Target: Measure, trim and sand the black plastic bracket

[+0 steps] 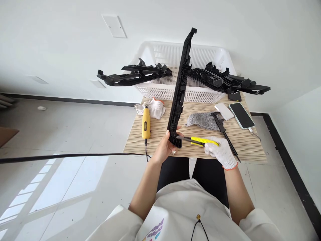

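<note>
My bare left hand (164,147) grips the lower end of a long black plastic trim part (179,90), which stands slanting up in front of the basket. In my right hand (220,150), covered by a white knit glove with an orange cuff, is a yellow and black utility knife (200,141). The knife's tip points left and reaches the lower end of the trim part; whether the blade touches it I cannot tell. Just right of the gloved hand lies a black caliper (227,137), its jaws over a grey cloth (203,121).
A white plastic basket (160,92) at the back holds more black plastic parts (135,74), jutting out both sides. On the table (135,147) are a yellow corded rotary tool (145,124), a white glove (156,108), a white box (224,111) and a phone (241,115) with a cable.
</note>
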`<state>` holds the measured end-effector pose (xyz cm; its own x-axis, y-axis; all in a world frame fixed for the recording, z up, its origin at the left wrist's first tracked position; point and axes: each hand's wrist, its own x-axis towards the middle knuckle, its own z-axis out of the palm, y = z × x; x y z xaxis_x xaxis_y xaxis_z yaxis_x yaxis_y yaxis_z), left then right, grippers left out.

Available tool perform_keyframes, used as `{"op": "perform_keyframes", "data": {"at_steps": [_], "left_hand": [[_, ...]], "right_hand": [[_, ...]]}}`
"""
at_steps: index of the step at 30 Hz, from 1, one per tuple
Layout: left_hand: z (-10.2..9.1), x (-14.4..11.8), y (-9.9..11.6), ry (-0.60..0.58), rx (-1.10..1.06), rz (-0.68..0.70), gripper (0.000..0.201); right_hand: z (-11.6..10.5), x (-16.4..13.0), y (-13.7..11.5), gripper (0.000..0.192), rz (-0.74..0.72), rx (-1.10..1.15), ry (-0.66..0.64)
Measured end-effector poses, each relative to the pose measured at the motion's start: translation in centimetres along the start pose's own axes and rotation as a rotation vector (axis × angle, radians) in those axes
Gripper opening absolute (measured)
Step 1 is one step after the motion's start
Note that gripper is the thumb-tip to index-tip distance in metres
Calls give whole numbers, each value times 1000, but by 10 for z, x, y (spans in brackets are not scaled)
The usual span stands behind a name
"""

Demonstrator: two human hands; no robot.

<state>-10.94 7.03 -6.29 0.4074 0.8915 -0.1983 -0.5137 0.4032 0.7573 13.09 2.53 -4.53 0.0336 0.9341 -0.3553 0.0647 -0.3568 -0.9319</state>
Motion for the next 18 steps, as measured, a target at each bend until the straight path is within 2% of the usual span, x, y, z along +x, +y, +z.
{"op": "perform_keyframes", "data": {"at_steps": [2,5,8,11,14,18], "left_hand": [[0,0,1,2,7,-2,58],[0,0,1,10,4,-6,60],[-1,0,0,15,2,-4,60],[-3,1,-2,3,-11,-4,58],[-3,1,-2,6,-1,-19,57],[-2,1,-2,14,17,-6,56]], "right_hand": [[-2,1,1,23,-22,21,18],[-3,2,2,22,12,12,-24],[-4,2,2,21,0,17,19],[-3,2,3,22,33,42,-36],[-3,2,4,22,26,44,3],[-4,2,4,28,74,15,-62]]}}
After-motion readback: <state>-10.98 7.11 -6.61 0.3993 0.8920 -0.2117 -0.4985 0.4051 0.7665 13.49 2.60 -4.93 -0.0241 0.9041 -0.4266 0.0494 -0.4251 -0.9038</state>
